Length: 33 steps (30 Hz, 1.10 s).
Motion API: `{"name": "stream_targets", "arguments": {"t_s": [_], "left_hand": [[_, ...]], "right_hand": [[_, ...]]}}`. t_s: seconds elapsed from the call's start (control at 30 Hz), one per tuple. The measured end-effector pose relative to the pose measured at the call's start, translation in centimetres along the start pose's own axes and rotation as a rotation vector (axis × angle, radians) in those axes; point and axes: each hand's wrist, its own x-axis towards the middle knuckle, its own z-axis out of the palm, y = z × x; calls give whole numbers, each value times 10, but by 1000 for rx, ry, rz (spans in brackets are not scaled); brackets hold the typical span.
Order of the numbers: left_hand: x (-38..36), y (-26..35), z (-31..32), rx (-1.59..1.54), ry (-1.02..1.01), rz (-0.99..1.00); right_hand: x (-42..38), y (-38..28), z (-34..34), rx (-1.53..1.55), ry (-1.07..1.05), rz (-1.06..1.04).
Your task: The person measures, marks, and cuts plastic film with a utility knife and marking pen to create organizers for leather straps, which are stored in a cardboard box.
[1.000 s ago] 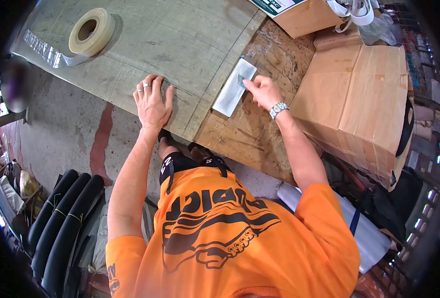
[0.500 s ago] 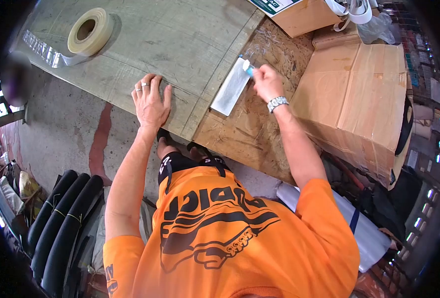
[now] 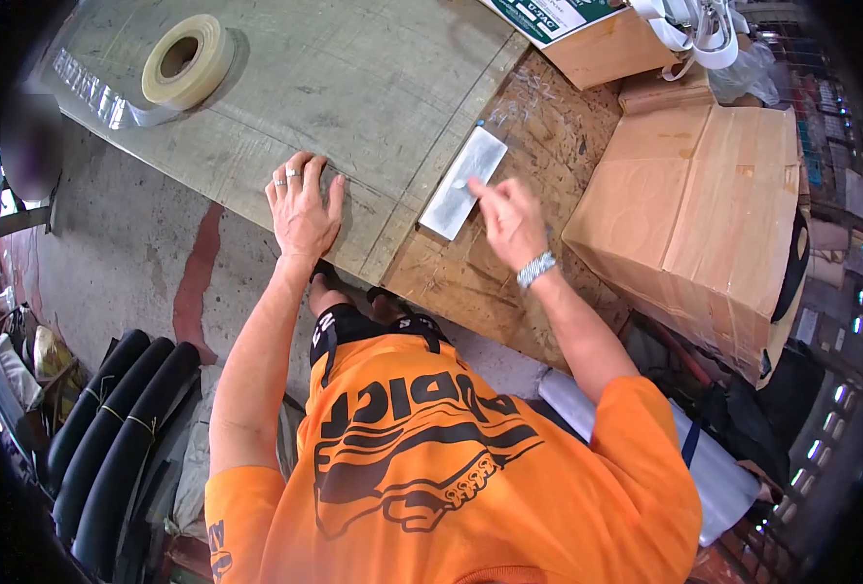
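Observation:
My left hand (image 3: 305, 206) rests on the edge of the grey-green table top (image 3: 353, 88), fingers apart and holding nothing. My right hand (image 3: 511, 222) is closed over the lower right part of a flat, pale rectangular block (image 3: 477, 163), its fingertips at the block's face. A small whitish thing shows at those fingertips, too blurred to name. The block lies slantwise on the brown wooden board (image 3: 470, 274), along the seam with the grey-green surface.
A roll of clear tape (image 3: 187, 62) lies at the upper left with a strip pulled out. On the right stand a large cardboard box (image 3: 684, 195) and a second box (image 3: 602, 49) behind it. Black rolls (image 3: 129, 438) are on the floor at the lower left.
My right hand has moved down and toward me along the pale block. The light-blue and white thing seen in it earlier is now mostly hidden. My left hand stays at the table edge.

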Motion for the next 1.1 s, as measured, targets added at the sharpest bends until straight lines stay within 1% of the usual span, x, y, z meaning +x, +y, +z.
{"name": "stream_targets", "arguments": {"t_s": [0.07, 0.1, 0.2, 0.23, 0.27, 0.33, 0.4, 0.43, 0.57, 0.67, 0.7, 0.8, 0.83, 0.93, 0.97, 1.07, 1.1], "left_hand": [[-10, 2, -1, -5, -22, -15], [-10, 2, -2, -9, -25, -17], [5, 1, -3, -13, -7, 10], [2, 0, -2, -16, -5, 8], [-6, 1, -1, -22, -13, 0], [-9, 0, 0, -24, -20, -17], [-6, 0, -1, -26, -23, -7], [-5, 0, 0, -8, -16, -8], [-6, 1, 0, -21, -9, -11], [-6, 0, 1, -30, -7, -13], [-5, 0, 1, -32, 0, -12], [-6, 0, 0, -17, 6, -6], [-6, 0, -1, -7, -30, -16], [-5, 0, -2, -21, -41, -19], [-5, 1, -2, -15, -21, -12], [-7, -1, 1, -11, -25, -9], [-6, 0, -1, -26, -34, -21]], "right_hand": [[18, 20, 1, -40, 126, 47], [21, 14, 2, -15, 139, 69], [2, -8, -3, -23, -19, -58], [7, -2, -5, -55, -45, -7], [17, 10, -5, -48, 58, 9], [34, 19, 0, -101, 173, 30], [16, 3, 0, -54, 16, -129], [7, -7, 0, 1, -25, -80], [41, 23, 1, -172, 138, 41], [13, -3, -4, -149, -37, -130], [8, -8, -6, -82, -78, -80], [34, 19, -6, -167, 112, 15], [38, 18, -3, -189, 131, 38], [1, -10, -7, -120, -57, -126], [1, -10, -10, -96, -89, -95], [32, 18, -9, -182, 83, -9], [30, 11, -8, -191, 102, -30]]}}
